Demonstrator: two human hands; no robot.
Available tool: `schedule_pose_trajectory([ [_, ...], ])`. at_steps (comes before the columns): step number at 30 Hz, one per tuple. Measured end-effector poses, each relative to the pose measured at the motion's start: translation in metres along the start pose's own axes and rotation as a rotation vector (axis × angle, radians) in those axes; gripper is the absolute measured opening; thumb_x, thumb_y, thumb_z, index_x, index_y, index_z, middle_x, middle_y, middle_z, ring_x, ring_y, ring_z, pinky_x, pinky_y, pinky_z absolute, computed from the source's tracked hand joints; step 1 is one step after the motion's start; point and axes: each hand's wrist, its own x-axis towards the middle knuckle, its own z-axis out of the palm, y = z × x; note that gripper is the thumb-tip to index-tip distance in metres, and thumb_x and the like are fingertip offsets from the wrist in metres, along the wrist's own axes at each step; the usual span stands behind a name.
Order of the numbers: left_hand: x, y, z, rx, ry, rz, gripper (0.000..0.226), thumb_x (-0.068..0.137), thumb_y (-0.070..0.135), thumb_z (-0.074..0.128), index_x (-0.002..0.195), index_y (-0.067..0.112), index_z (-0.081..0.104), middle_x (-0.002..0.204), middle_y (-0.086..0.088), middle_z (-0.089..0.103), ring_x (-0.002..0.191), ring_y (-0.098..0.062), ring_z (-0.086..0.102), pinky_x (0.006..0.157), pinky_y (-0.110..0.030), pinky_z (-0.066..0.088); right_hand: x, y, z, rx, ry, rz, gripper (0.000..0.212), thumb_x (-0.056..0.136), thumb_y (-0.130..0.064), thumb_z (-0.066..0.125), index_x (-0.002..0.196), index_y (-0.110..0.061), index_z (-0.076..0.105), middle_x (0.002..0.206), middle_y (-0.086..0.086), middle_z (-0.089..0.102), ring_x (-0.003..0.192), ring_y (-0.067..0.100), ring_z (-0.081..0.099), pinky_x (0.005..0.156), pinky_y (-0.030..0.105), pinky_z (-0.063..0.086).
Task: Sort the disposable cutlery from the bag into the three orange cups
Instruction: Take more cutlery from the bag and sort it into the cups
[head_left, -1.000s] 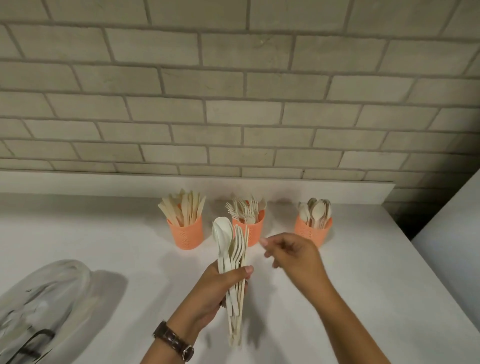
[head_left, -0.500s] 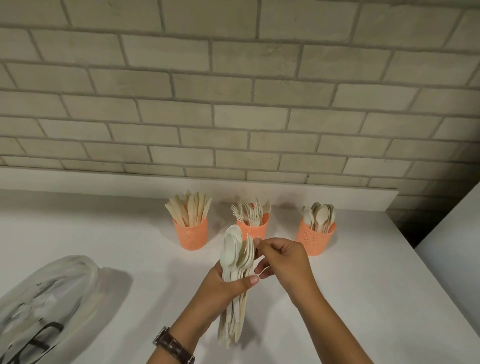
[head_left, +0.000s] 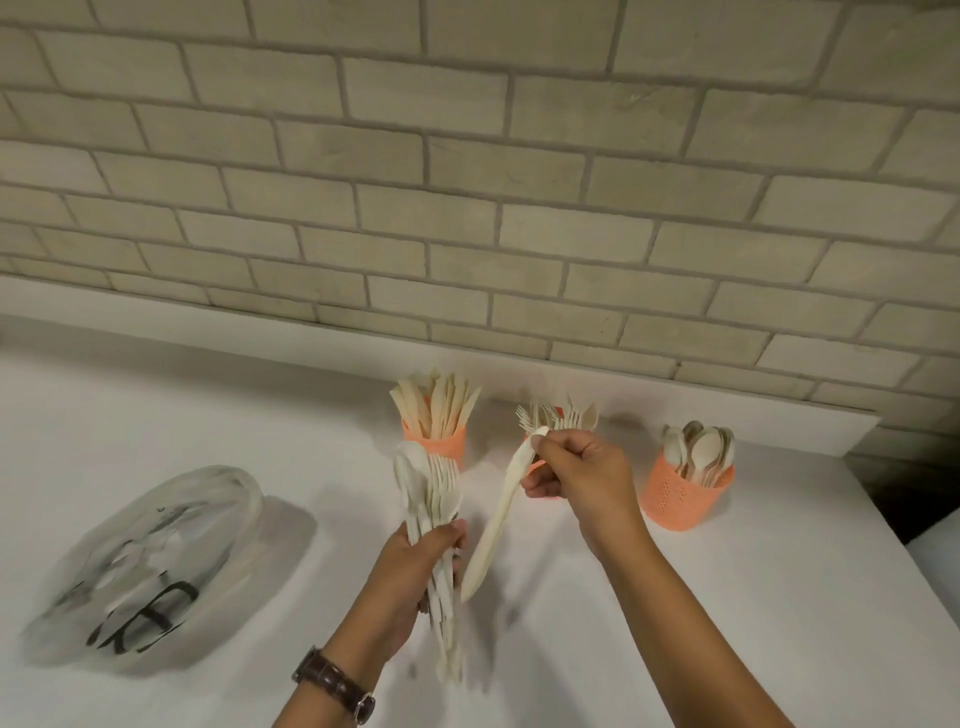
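Single knife (head_left: 498, 514) is pinched at its top end by right hand (head_left: 582, 478), long axis hung steeply near-left, in front of fork cup (head_left: 536, 469); knife cup (head_left: 441, 449) is found far-left, just behind bundle (head_left: 431, 499) gripped in left hand (head_left: 415, 566).

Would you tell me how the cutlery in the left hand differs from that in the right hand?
The left hand grips a bundle, spoons and forks together, by the handles; the right hand pinches a single piece at its top end. The bundle stands nearly upright; the single piece hangs tilted. Both are pale disposable cutlery.
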Motion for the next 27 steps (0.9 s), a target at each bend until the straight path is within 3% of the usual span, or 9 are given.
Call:
schedule_pose_trajectory([
  [3, 0.001, 0.002, -0.021, -0.131, 0.064, 0.023, 0.011, 0.079, 0.015, 0.067, 0.086, 0.011, 0.059, 0.062, -0.001, 0.054, 0.048, -0.012, 0.048, 0.056, -0.029, 0.036, 0.032, -0.011, 0.018, -0.045, 0.029, -0.123, 0.022, 0.086, -0.003, 0.059, 0.065, -0.009, 0.064, 0.051, 0.003, 0.063, 0.046, 0.015, 0.060, 0.049, 0.024, 0.052],
  [7, -0.005, 0.011, -0.038, -0.223, 0.003, 0.041, 0.036, 0.066, 0.014, 0.061, 0.101, 0.010, 0.056, 0.064, -0.001, 0.055, 0.050, -0.014, 0.046, 0.052, -0.026, 0.040, 0.074, -0.021, 0.056, -0.196, 0.065, -0.334, 0.024, 0.086, -0.011, 0.059, 0.063, -0.016, 0.060, 0.055, 0.002, 0.064, 0.057, 0.015, 0.063, 0.065, 0.029, 0.053],
  [10, -0.008, 0.014, -0.045, -0.287, -0.077, 0.033, 0.044, 0.067, 0.009, 0.058, 0.111, 0.006, 0.056, 0.070, -0.006, 0.057, 0.051, -0.015, 0.045, 0.050, -0.025, 0.042, 0.102, -0.011, 0.085, -0.301, 0.059, -0.428, 0.017, 0.087, -0.009, 0.058, 0.072, -0.006, 0.064, 0.065, 0.009, 0.067, 0.060, 0.007, 0.063, 0.065, 0.022, 0.049],
  [12, -0.010, 0.014, -0.047, -0.329, -0.127, 0.011, 0.045, 0.067, 0.006, 0.056, 0.111, 0.003, 0.059, 0.075, -0.008, 0.059, 0.052, -0.015, 0.045, 0.050, -0.025, 0.044, 0.117, 0.008, 0.097, -0.402, 0.030, -0.376, 0.012, 0.086, -0.008, 0.059, 0.085, 0.000, 0.068, 0.082, 0.017, 0.071, 0.078, 0.026, 0.068, 0.076, 0.031, 0.053],
  [14, -0.011, 0.013, -0.047, -0.369, -0.150, -0.005, 0.043, 0.065, 0.004, 0.054, 0.107, 0.001, 0.063, 0.078, -0.011, 0.062, 0.051, -0.015, 0.046, 0.049, -0.026, 0.045, 0.119, 0.022, 0.101, -0.442, -0.011, -0.253, 0.023, 0.084, -0.004, 0.060, 0.105, 0.001, 0.066, 0.101, 0.019, 0.069, 0.091, 0.034, 0.066, 0.087, 0.040, 0.052],
  [17, -0.010, 0.011, -0.045, -0.391, -0.177, -0.013, 0.041, 0.064, 0.002, 0.054, 0.101, -0.003, 0.070, 0.082, -0.011, 0.061, 0.051, -0.015, 0.046, 0.050, -0.026, 0.045, 0.104, 0.023, 0.095, -0.406, 0.030, -0.278, 0.035, 0.084, -0.005, 0.062, 0.118, -0.004, 0.060, 0.107, 0.010, 0.067, 0.075, 0.023, 0.062, 0.079, 0.030, 0.051],
  [21, -0.007, 0.014, -0.031, -0.320, -0.212, -0.007, 0.044, 0.063, 0.003, 0.054, 0.104, -0.007, 0.066, 0.080, -0.010, 0.058, 0.053, -0.016, 0.048, 0.052, -0.026, 0.045, 0.051, 0.013, 0.069, -0.267, -0.054, -0.324, 0.009, 0.087, -0.009, 0.062, 0.093, -0.015, 0.067, 0.081, 0.001, 0.068, 0.062, 0.011, 0.063, 0.064, 0.025, 0.053],
  [24, -0.005, 0.018, -0.015, -0.246, -0.256, 0.007, 0.047, 0.064, 0.003, 0.054, 0.109, -0.007, 0.063, 0.076, -0.009, 0.056, 0.054, -0.017, 0.048, 0.053, -0.026, 0.046, 0.007, 0.016, 0.042, -0.216, -0.149, -0.205, 0.011, 0.086, -0.011, 0.065, 0.075, -0.015, 0.067, 0.073, -0.001, 0.069, 0.057, 0.009, 0.065, 0.060, 0.025, 0.055],
  [27, -0.004, 0.021, 0.003, -0.136, -0.287, 0.026, 0.045, 0.066, 0.005, 0.054, 0.109, -0.004, 0.064, 0.073, -0.007, 0.055, 0.055, -0.017, 0.048, 0.056, -0.026, 0.044, -0.022, 0.014, 0.019, -0.172, -0.105, -0.163, 0.006, 0.080, -0.012, 0.071, 0.074, -0.013, 0.071, 0.069, -0.003, 0.071, 0.061, 0.015, 0.068, 0.061, 0.022, 0.055],
])
